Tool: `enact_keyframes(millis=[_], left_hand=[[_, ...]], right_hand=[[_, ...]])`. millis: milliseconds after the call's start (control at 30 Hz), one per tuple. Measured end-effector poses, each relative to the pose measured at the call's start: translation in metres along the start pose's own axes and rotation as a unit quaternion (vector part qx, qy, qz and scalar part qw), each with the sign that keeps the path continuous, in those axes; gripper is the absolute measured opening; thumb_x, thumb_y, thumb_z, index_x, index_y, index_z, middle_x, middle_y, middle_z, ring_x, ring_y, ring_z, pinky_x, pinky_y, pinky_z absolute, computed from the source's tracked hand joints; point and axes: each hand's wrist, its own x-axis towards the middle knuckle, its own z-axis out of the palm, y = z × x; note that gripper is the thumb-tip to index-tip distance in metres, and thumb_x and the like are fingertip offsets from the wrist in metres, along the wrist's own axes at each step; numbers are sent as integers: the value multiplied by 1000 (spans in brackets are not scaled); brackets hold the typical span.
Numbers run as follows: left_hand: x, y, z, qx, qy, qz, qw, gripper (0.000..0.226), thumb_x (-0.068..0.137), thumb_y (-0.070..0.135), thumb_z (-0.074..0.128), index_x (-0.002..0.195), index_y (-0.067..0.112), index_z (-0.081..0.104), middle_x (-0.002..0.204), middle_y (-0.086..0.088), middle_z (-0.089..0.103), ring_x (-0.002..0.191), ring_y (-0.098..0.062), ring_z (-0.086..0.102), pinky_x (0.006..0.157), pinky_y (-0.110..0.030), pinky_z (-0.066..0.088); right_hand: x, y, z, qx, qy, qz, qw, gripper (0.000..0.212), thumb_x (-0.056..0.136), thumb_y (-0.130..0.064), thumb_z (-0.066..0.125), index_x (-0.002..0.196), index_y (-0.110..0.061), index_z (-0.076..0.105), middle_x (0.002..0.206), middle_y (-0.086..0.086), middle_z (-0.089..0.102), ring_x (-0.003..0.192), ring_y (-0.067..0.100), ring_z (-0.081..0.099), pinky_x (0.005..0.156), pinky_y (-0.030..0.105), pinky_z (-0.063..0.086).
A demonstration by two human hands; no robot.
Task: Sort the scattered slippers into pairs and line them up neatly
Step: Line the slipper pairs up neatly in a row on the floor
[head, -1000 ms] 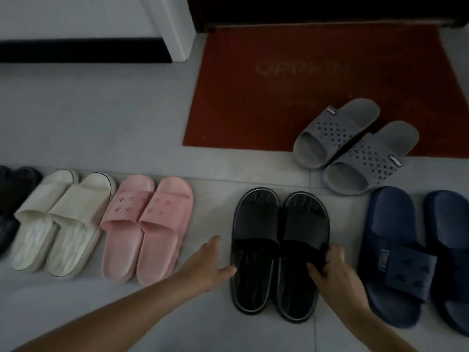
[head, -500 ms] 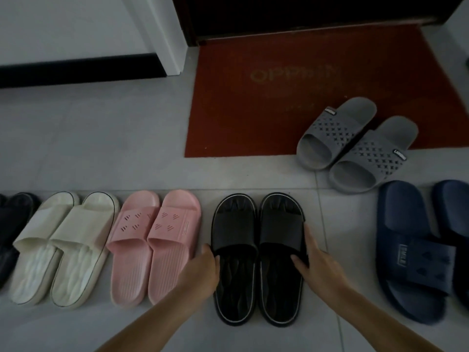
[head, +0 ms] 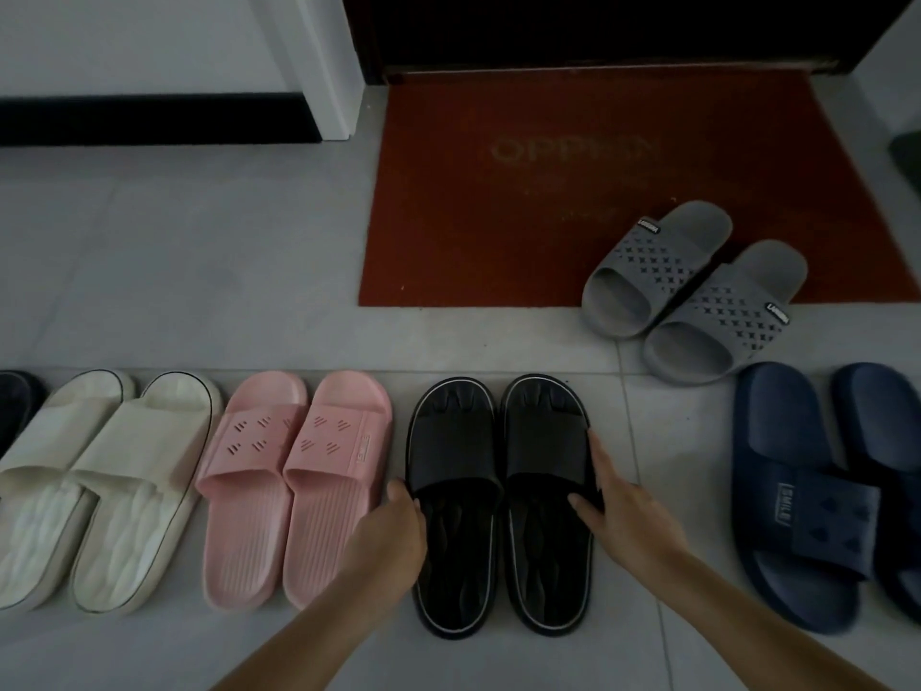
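Note:
A black pair of slippers (head: pixel 498 441) lies side by side on the floor, toes away from me, just right of a pink pair (head: pixel 299 441). My left hand (head: pixel 393 531) rests against the outer edge of the left black slipper, in the gap beside the pink pair. My right hand (head: pixel 623 516) lies along the outer edge of the right black slipper, fingers straight, thumb on the insole. A cream pair (head: pixel 124 441) sits left of the pink pair. A grey pair (head: pixel 697 291) lies angled, partly on the mat. A navy pair (head: pixel 797 491) is at the right.
A dark slipper (head: pixel 15 401) shows at the far left edge. The red doormat (head: pixel 498 192) lies before a dark doorway. A white door frame (head: pixel 324 67) and black skirting are at the back left. Bare grey tiles (head: pixel 199 266) stretch behind the row.
The black pair has slid left, close to the pink pair and level with the row. My left hand has come against its left edge; my right hand stays on its right edge.

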Motion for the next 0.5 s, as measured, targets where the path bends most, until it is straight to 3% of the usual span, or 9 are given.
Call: enact_keyframes(millis=[167,333,500], left_hand=[[1,0,2,-2,5,-12,1000,24,95,27,31,109,9,39,77,-6,55,76,-30,61,63,-35,41],[-1,0,0,-8,4,-4,1000,26,96,27,33,111,8,40,78,-7,54,78,-30,61,63,-35,41],[-1,2,-5,0,0,-2,1000,27,97,27,33,115,7,40,91,-13,64,83,-31,63,68,-37,45]], right_hand=[[-6,-2,3,-17,14,13,1000,83,91,-52,44,142,-44,-21,97,0,65,84,20,65,61,30,45],[-4,-4,8,-23,14,13,1000,85,90,-54,43,139,-45,-25,91,-1,62,82,21,64,61,32,46],[-4,-6,11,-37,18,8,999,85,90,-53,42,142,-40,-24,97,4,66,88,24,64,64,34,46]])
